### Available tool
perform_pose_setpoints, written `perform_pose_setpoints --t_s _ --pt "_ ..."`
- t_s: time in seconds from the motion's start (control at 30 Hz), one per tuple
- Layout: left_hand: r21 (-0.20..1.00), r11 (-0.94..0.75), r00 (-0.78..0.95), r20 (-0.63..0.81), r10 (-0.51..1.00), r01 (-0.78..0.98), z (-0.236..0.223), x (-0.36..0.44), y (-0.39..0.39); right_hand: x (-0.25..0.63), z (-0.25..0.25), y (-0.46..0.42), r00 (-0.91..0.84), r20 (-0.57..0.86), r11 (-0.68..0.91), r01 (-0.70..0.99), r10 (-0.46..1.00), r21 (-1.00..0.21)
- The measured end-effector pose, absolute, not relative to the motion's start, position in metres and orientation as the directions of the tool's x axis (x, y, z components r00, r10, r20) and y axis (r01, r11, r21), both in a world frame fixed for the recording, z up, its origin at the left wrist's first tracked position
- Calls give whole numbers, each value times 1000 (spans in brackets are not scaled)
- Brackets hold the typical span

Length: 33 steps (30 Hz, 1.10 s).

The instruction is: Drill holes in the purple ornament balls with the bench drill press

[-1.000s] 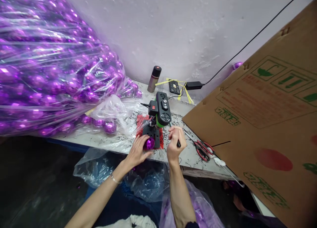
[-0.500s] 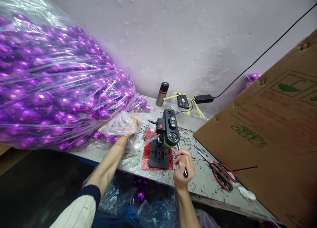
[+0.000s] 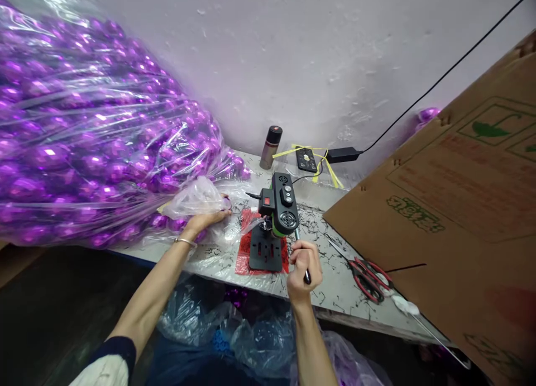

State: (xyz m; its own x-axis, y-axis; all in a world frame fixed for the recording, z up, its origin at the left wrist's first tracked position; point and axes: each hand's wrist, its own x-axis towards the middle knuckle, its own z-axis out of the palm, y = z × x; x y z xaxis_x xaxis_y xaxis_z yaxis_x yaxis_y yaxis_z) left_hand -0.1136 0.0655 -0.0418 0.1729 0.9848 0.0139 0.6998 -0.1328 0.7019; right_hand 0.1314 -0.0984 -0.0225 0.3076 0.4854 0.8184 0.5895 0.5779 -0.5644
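My right hand (image 3: 305, 266) is wrapped round the black-tipped lever handle (image 3: 308, 277) of a small black bench press (image 3: 286, 204). The press has a slotted base plate (image 3: 265, 252) and stands on a red sheet (image 3: 243, 257). At the mouth of a large clear plastic bag (image 3: 196, 199), my left hand (image 3: 211, 217) pinches a shiny purple bauble (image 3: 227, 203), mostly hidden by fingers and plastic. Many more purple baubles (image 3: 100, 162) fill the bag on the left.
A spray can (image 3: 271, 147), a black phone-like slab (image 3: 306, 159), yellow strips (image 3: 334, 175) and a power adapter (image 3: 342, 155) lie along the wall. Red-handled scissors (image 3: 368, 280) rest beside a large cardboard box (image 3: 452, 218). Small black scraps litter the tabletop (image 3: 322, 291).
My left hand has drawn back leftward a little out of the plastic, and a purple bauble now shows at its fingertips. My right hand stays on the lever. The view has shifted slightly.
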Motion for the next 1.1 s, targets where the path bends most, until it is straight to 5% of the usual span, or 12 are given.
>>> perform_pose_setpoints --t_s 0.13,0.27,0.4,0.57,0.67,0.83,0.97,1.1 --pt "772 -25 132 -77 988 636 -34 -101 38 134 -21 -99 284 829 589 596 482 -546" --pt "986 141 129 -151 980 85 -36 -84 -6 133 -10 -98 305 813 585 575 497 -573" --pt "886 294 192 -238 952 -359 -45 -61 -45 130 12 -97 363 756 534 546 545 -646" --pt "785 365 164 -328 930 -500 -72 -28 -55 131 28 -96 342 740 514 552 578 -657" --pt "845 283 82 -277 957 -454 -94 -11 -50 132 27 -98 317 751 519 566 580 -640" --pt "991 -70 -12 69 998 -118 -118 5 -44 135 19 -100 299 760 522 581 578 -625" --pt "902 -354 76 346 935 249 -127 6 -44 137 15 -102 275 751 519 580 600 -627" --pt "784 -476 181 442 879 399 -130 4 -42 138 14 -103 259 757 511 605 599 -611"
